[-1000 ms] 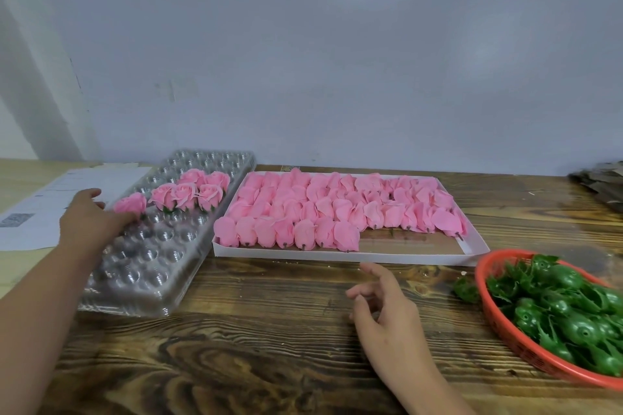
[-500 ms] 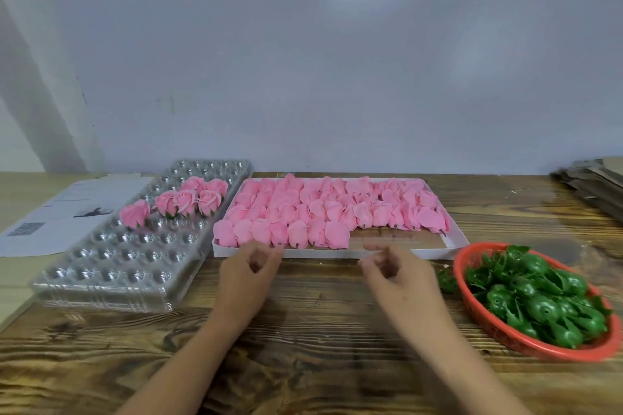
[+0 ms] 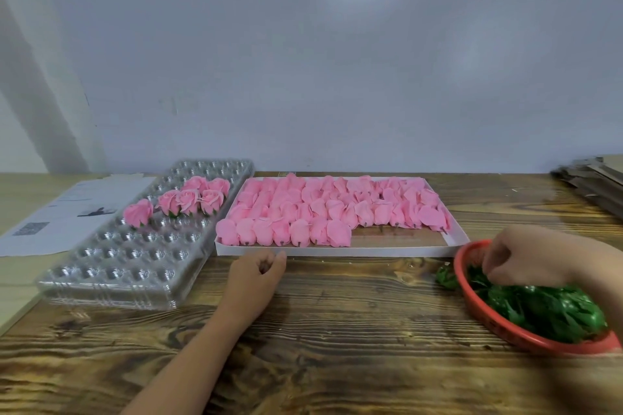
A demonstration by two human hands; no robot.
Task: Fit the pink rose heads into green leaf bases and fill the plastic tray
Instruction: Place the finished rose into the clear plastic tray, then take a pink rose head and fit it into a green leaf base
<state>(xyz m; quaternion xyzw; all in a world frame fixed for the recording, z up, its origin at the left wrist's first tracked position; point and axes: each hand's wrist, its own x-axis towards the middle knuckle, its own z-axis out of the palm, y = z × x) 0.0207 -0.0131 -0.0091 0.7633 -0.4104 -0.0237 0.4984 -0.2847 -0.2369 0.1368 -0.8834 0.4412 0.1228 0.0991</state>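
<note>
A clear plastic tray (image 3: 135,266) lies at the left, with several finished pink roses (image 3: 188,200) standing in its far cells. Beside it a flat white box (image 3: 337,250) holds rows of loose pink rose heads (image 3: 303,219). At the right, a red basket (image 3: 499,327) is piled with green leaf bases (image 3: 539,310). My left hand (image 3: 258,274) rests on the table just in front of the box, fingers curled, nothing in it. My right hand (image 3: 526,256) reaches down into the basket with its fingertips among the leaf bases; motion blur hides whether it grips one.
One green leaf base (image 3: 445,277) lies on the wooden table (image 3: 337,330) just left of the basket. Printed paper sheets (image 3: 67,219) sit behind the plastic tray at far left. Stacked cardboard (image 3: 593,178) is at the far right, against the white wall.
My left hand came away from the plastic tray to the table in front of the box. My right hand swung right from the table's middle into the red basket.
</note>
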